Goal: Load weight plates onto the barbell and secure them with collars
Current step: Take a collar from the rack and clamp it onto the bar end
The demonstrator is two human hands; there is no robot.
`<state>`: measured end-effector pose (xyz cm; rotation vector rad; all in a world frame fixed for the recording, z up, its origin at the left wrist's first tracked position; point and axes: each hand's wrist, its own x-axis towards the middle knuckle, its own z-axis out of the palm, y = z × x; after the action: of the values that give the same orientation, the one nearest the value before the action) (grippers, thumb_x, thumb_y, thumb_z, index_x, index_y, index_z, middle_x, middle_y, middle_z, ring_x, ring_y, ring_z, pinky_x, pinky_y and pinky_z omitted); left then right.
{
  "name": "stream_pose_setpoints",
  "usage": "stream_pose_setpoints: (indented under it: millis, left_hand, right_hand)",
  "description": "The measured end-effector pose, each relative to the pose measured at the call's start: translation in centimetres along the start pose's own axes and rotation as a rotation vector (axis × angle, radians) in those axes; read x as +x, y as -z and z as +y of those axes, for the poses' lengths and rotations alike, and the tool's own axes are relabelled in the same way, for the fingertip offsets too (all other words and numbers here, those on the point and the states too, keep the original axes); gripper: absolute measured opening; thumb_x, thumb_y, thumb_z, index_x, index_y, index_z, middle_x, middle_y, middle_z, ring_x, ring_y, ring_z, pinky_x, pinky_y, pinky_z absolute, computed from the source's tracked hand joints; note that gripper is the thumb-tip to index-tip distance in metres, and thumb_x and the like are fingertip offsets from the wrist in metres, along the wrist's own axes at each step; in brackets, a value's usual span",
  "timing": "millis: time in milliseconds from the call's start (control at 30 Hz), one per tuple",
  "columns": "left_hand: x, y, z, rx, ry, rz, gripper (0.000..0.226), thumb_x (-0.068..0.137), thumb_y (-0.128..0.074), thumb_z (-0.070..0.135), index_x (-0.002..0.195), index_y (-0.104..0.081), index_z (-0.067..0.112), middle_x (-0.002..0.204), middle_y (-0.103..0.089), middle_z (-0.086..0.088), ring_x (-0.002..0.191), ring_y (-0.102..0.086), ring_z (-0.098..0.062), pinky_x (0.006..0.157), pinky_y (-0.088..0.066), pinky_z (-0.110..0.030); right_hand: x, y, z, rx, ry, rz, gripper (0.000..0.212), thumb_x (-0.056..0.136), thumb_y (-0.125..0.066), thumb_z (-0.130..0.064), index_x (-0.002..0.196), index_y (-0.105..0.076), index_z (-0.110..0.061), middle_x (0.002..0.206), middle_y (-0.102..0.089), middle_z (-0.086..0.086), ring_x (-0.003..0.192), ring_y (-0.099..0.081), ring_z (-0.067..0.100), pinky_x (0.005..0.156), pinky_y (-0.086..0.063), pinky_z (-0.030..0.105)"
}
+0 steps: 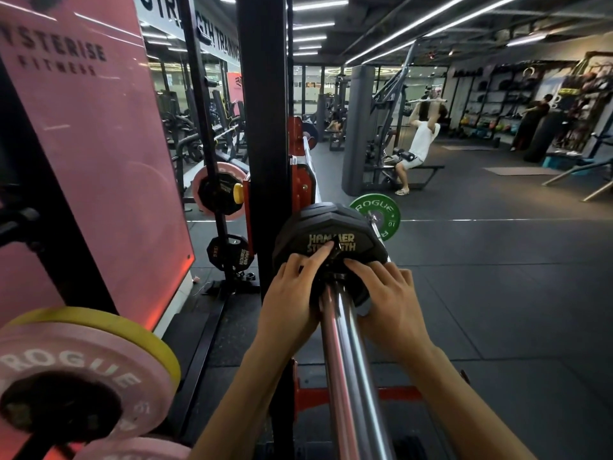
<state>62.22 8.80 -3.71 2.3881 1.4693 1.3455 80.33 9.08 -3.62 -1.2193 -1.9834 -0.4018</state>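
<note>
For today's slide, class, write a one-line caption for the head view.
Both hands, left hand and right hand, work a collar against a black plate on the barbell sleeve.

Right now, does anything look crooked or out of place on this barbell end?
Nothing stands out. The black plate sits square on the barbell sleeve, with the left hand and right hand on a collar against it.

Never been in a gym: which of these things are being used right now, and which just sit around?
In use: black plate, steel bar, collar, left hand, right hand.
Idle: green plate, pink plates, rack post.
</note>
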Motion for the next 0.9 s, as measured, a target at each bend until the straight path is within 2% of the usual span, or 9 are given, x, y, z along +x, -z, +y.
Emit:
stream_pose_setpoints:
  millis: [133,300,400,433,500,567,667,800,900]
  left_hand:
    - [0.4,0.0,-0.5,0.034,-0.015,-0.031,0.078,0.091,-0.062,0.022,0.152,-0.021,0.046,0.114,-0.043,0.007,0.102,-0.053,-0.017,0.086,-0.053,-0.041]
    - [0.6,0.0,-0.6,0.049,-0.051,-0.075,0.067,0.091,-0.051,0.035,0.15,-0.022,0.049,0.114,-0.037,0.007,0.103,-0.051,-0.017,0.091,-0.05,-0.042]
    - [0.6,-0.4,-0.9,0.044,-0.056,-0.061,0.066,0.092,-0.051,0.037,0.149,-0.021,0.05,0.117,-0.036,0.006,0.105,-0.051,-0.018,0.094,-0.049,-0.043]
    - [0.5,-0.5,-1.0,0.031,-0.054,-0.051,0.068,0.093,-0.054,0.034,0.149,-0.021,0.051,0.118,-0.036,0.005,0.106,-0.052,-0.018,0.094,-0.049,-0.043]
    - [0.2,-0.6,-1.2,0.01,-0.058,-0.037,0.073,0.093,-0.057,0.032,0.15,-0.017,0.055,0.121,-0.038,0.004,0.109,-0.053,-0.019,0.095,-0.049,-0.044]
    - [0.0,-0.6,-1.2,0.002,-0.062,-0.027,0.075,0.093,-0.057,0.035,0.149,-0.013,0.059,0.121,-0.04,0.004,0.108,-0.053,-0.019,0.093,-0.05,-0.043]
    - [0.0,-0.5,-1.1,0.031,-0.08,-0.015,0.071,0.093,-0.053,0.038,0.153,-0.017,0.052,0.122,-0.044,0.003,0.107,-0.054,-0.021,0.091,-0.05,-0.043]
    - [-0.2,-0.6,-1.1,0.021,-0.037,0.01,0.069,0.092,-0.062,0.029,0.153,-0.03,0.038,0.127,-0.048,0.006,0.112,-0.055,-0.02,0.093,-0.05,-0.042]
    - [-0.4,-0.5,-1.2,-0.005,-0.005,0.01,0.07,0.09,-0.066,0.026,0.151,-0.033,0.035,0.13,-0.048,0.009,0.115,-0.055,-0.019,0.093,-0.051,-0.042]
  right_hand:
    - [0.0,-0.3,0.3,-0.019,0.046,0.032,0.062,0.072,-0.078,-0.037,0.128,-0.059,-0.019,0.093,-0.063,-0.008,0.085,-0.057,0.019,0.075,-0.039,0.036]
    - [0.0,-0.6,0.3,-0.011,0.094,0.099,0.056,0.071,-0.081,-0.033,0.12,-0.062,-0.012,0.089,-0.065,-0.008,0.079,-0.058,0.017,0.077,-0.038,0.035]
    - [-0.1,-0.3,-0.3,-0.005,0.061,0.183,0.045,0.073,-0.07,-0.035,0.108,-0.062,-0.007,0.092,-0.068,-0.002,0.083,-0.053,0.014,0.076,-0.037,0.03]
    - [-0.1,-0.1,-0.5,-0.018,0.025,0.2,0.048,0.072,-0.063,-0.038,0.108,-0.061,-0.006,0.092,-0.069,-0.001,0.086,-0.047,0.012,0.075,-0.037,0.027]
    - [0.0,0.0,-0.9,-0.041,-0.023,0.163,0.064,0.074,-0.056,-0.045,0.125,-0.052,-0.006,0.104,-0.066,0.001,0.093,-0.043,0.012,0.079,-0.038,0.026]
    - [-0.1,-0.2,-0.7,-0.065,0.006,0.078,0.077,0.083,-0.054,-0.053,0.143,-0.035,-0.008,0.127,-0.054,0.004,0.107,-0.045,0.018,0.089,-0.037,0.034]
    - [0.0,-0.4,-0.2,-0.124,0.106,0.033,0.082,0.085,-0.064,-0.044,0.151,-0.027,-0.015,0.153,-0.034,0.002,0.119,-0.044,0.026,0.094,-0.039,0.04]
    - [0.5,-0.4,0.2,-0.159,0.196,0.05,0.08,0.083,-0.068,-0.037,0.15,-0.03,-0.016,0.151,-0.037,0.0,0.118,-0.043,0.025,0.092,-0.037,0.037]
    - [0.6,-0.7,0.2,-0.126,0.189,0.098,0.066,0.089,-0.055,-0.045,0.144,-0.039,-0.012,0.144,-0.047,0.004,0.112,-0.046,0.023,0.088,-0.035,0.034]
